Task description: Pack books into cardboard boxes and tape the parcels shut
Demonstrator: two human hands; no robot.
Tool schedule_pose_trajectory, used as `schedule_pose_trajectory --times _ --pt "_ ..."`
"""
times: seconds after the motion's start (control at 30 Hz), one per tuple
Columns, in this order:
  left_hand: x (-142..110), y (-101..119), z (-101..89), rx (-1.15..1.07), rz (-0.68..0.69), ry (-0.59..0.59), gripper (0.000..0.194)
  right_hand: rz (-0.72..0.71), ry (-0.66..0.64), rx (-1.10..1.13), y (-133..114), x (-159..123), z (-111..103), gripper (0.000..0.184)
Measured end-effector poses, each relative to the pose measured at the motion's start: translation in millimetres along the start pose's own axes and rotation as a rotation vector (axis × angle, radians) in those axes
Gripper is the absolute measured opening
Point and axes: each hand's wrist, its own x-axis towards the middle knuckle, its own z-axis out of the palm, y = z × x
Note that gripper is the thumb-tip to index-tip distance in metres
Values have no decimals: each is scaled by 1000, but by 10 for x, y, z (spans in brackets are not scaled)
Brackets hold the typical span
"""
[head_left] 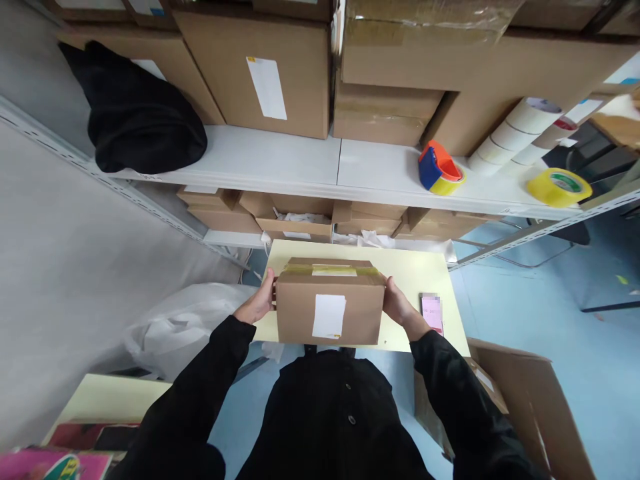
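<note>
1. Far left, a white plastic bag (185, 327) is slumped beside the worktop (425, 267); nobody's touching it.
2. Left hand (261, 300), just left of centre: fingers against the left end of the cardboard box (330, 310), so yeah, holding it.
3. The box itself is mid-frame, at the near edge of the worktop. Can't tell if its weight is on the surface or in the hands. Looks mostly done to me: top shut, yellow tape strip (330, 271) across it, white label (329, 317) on the near side. No gap I can spot; the underside's hidden.
4. Right hand (399, 307), right of centre: on the opposite end, same hold.
5. Tape dispenser (440, 170), upper right, is parked on the shelf (280, 150), so no taping right now. What's left? Just letting go of the box, as far as I can see.
6. Lower right, a big open carton (530, 387), well apart from both hands.
</note>
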Motion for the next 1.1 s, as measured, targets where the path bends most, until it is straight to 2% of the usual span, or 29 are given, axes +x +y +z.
schedule_pose_trajectory --times 0.1,0.23,0.33,0.4,0.57,0.7,0.83,1.0,1.1 --pt "-20 30 125 -94 68 4 73 -62 68 61 -61 -163 -21 70" --pt "3 34 336 -103 266 58 65 -148 257 64 -36 -344 -33 56" --pt "25 15 479 -63 378 4 69 -195 390 21 2 -432 -50 52" --pt "52 -28 539 -14 400 -38 67 -202 442 5 38 -464 -70 53" --pt "151 -230 557 131 341 -59 64 -140 469 -33 237 -466 -114 58" --pt "185 -338 511 270 312 -90 66 -150 465 -52 412 -445 -102 59" --pt "134 -303 431 331 200 -32 75 -96 498 -49 456 -484 -43 63" --pt "46 -215 281 350 -2 -228 75 107 585 -107 455 -693 133 68" --pt "74 -227 245 375 9 -173 78 157 578 -57 497 -809 280 75"
